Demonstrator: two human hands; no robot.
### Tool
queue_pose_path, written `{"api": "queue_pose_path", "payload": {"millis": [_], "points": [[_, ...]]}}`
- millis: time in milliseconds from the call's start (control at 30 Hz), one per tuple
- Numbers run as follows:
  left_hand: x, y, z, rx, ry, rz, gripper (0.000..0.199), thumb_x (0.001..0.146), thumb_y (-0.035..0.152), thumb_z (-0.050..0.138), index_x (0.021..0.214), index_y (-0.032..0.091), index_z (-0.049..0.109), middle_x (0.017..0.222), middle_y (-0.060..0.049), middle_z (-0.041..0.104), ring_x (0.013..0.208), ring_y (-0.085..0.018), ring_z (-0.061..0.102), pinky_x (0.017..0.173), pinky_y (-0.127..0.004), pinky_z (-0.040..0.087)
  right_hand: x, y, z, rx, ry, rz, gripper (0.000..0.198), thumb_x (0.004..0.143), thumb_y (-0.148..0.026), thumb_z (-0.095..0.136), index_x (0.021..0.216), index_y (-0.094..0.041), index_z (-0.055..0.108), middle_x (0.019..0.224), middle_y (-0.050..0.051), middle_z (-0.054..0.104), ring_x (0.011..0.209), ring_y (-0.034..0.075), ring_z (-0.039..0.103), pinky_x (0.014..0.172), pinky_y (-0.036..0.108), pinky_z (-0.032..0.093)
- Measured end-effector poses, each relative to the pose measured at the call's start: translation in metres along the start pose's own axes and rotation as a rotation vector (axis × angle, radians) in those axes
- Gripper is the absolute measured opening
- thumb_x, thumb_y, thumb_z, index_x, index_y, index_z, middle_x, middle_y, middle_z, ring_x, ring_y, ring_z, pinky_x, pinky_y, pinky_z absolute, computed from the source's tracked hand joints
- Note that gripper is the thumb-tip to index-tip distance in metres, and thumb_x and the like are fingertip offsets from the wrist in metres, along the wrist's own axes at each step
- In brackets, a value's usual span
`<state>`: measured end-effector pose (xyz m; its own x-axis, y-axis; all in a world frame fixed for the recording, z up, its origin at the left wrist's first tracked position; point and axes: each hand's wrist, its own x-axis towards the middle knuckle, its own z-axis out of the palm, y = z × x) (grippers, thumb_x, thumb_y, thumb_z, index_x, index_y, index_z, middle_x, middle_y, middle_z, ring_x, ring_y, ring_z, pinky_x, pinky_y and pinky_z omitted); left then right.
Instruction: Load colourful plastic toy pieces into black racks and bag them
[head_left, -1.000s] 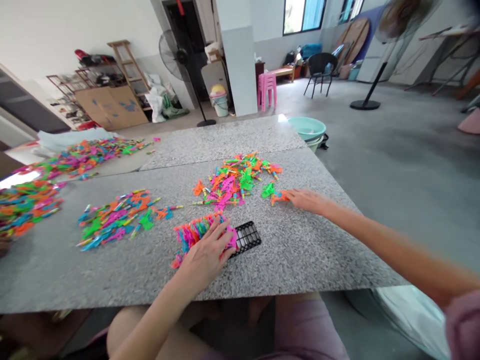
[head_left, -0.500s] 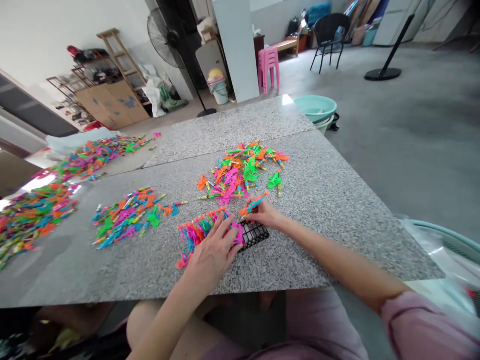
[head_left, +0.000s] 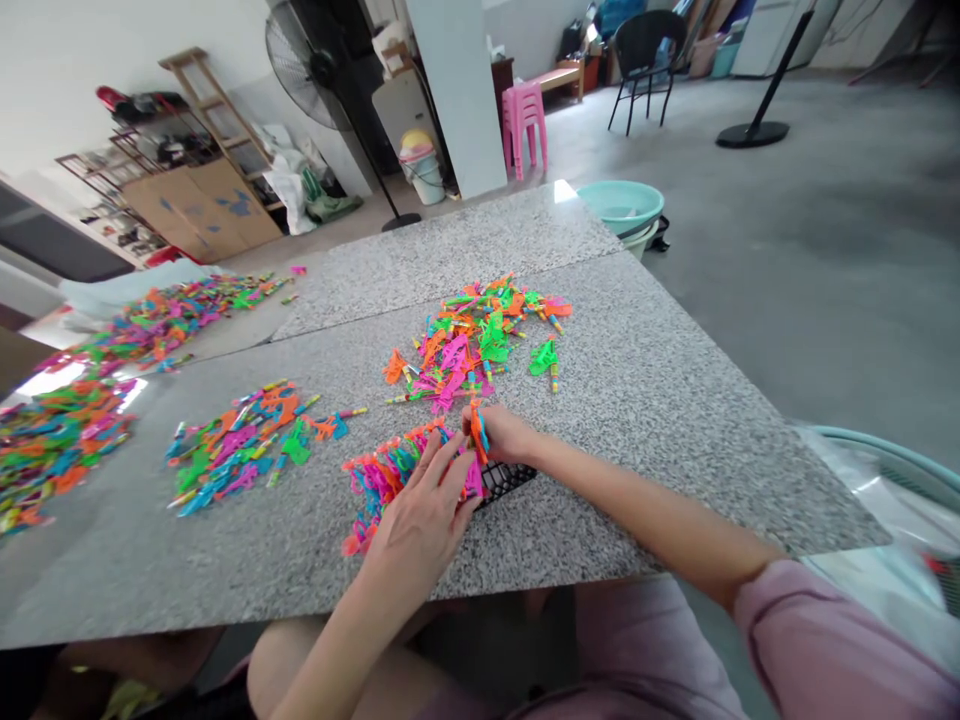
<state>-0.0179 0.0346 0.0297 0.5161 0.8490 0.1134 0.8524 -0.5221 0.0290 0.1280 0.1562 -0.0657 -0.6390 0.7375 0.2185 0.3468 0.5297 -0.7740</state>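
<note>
Orange-and-blue toy (head_left: 478, 430) is clamped in the right hand's (head_left: 508, 433) grip, long axis roughly upright, just right of the packed row (head_left: 390, 470), beside the black rack's (head_left: 511, 482) uncovered part. Row's partly covered by the left hand (head_left: 420, 505); whether anything's pinched there can't be told tbh.

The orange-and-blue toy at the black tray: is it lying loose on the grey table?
No, the right hand grips the orange-and-blue toy at the black tray, beside the left hand.

black rack (head_left: 511, 483): mostly covered | leftmost heap (head_left: 64, 430): cut by edge | rightmost tub (head_left: 904, 453): cut off, blurred
</note>
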Motion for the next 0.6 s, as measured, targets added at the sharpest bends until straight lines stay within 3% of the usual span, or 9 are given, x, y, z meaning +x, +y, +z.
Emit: {"api": "queue_pose_path", "payload": {"millis": [167, 333, 400, 467, 533, 600], "points": [[0.003, 0.004, 0.003, -0.053, 0.063, -0.068, 0.057, 0.095, 0.030, 0.051, 0.149, 0.024, 0.031, 0.147, -0.010, 0.047, 0.143, -0.031, 0.035, 0.107, -0.048, 0.046, 0.005, -0.010, -0.003, -0.209, -0.068, 0.009, 0.018, 0.082, -0.018, 0.058, 0.099, -0.015, 0.067, 0.089, 0.008, 0.072, 0.081, 0.022, 0.066, 0.068, 0.025, 0.044], [0.008, 0.004, 0.003, -0.002, 0.045, -0.049, 0.048, 0.091, 0.034, 0.059, 0.137, 0.025, 0.051, 0.139, -0.011, 0.052, 0.137, -0.034, 0.042, 0.102, -0.049, 0.050, 0.007, -0.012, 0.008, -0.247, -0.066, 0.060, 0.017, 0.084, -0.020, 0.058, 0.098, -0.017, 0.068, 0.087, 0.006, 0.072, 0.080, 0.022, 0.066, 0.068, 0.025, 0.045], [0.009, 0.004, 0.004, 0.025, 0.071, -0.062, 0.042, 0.092, 0.035, 0.059, 0.132, 0.023, 0.056, 0.135, -0.011, 0.055, 0.133, -0.034, 0.048, 0.099, -0.048, 0.053, 0.004, -0.010, 0.006, -0.202, -0.095, -0.003, 0.017, 0.080, -0.019, 0.064, 0.097, -0.018, 0.068, 0.090, 0.005, 0.072, 0.085, 0.022, 0.066, 0.072, 0.025, 0.047], [0.009, 0.004, 0.007, 0.046, 0.097, -0.072, 0.037, 0.093, 0.034, 0.056, 0.128, 0.022, 0.058, 0.133, -0.011, 0.057, 0.131, -0.033, 0.050, 0.098, -0.047, 0.053, -0.003, -0.004, -0.007, -0.168, -0.032, -0.050, 0.025, 0.076, -0.018, 0.070, 0.102, -0.018, 0.067, 0.102, 0.005, 0.071, 0.097, 0.022, 0.065, 0.082, 0.026, 0.047], [0.008, 0.004, 0.010, 0.069, 0.119, -0.068, 0.034, 0.093, 0.034, 0.056, 0.125, 0.022, 0.059, 0.133, -0.011, 0.057, 0.133, -0.033, 0.048, 0.100, -0.047, 0.052, -0.011, 0.004, -0.032, -0.219, 0.165, 0.122, 0.030, 0.080, -0.023, 0.070, 0.109, -0.017, 0.065, 0.115, 0.009, 0.067, 0.109, 0.023, 0.061, 0.091, 0.028, 0.046], [0.007, 0.005, 0.010, 0.091, 0.123, -0.065, 0.033, 0.093, 0.034, 0.057, 0.123, 0.021, 0.060, 0.132, -0.011, 0.057, 0.135, -0.034, 0.045, 0.101, -0.048, 0.051, -0.019, 0.016, -0.062, -0.325, 0.348, 0.483, 0.034, 0.086, -0.028, 0.065, 0.117, -0.013, 0.062, 0.121, 0.017, 0.063, 0.112, 0.027, 0.059, 0.092, 0.034, 0.046]]}}
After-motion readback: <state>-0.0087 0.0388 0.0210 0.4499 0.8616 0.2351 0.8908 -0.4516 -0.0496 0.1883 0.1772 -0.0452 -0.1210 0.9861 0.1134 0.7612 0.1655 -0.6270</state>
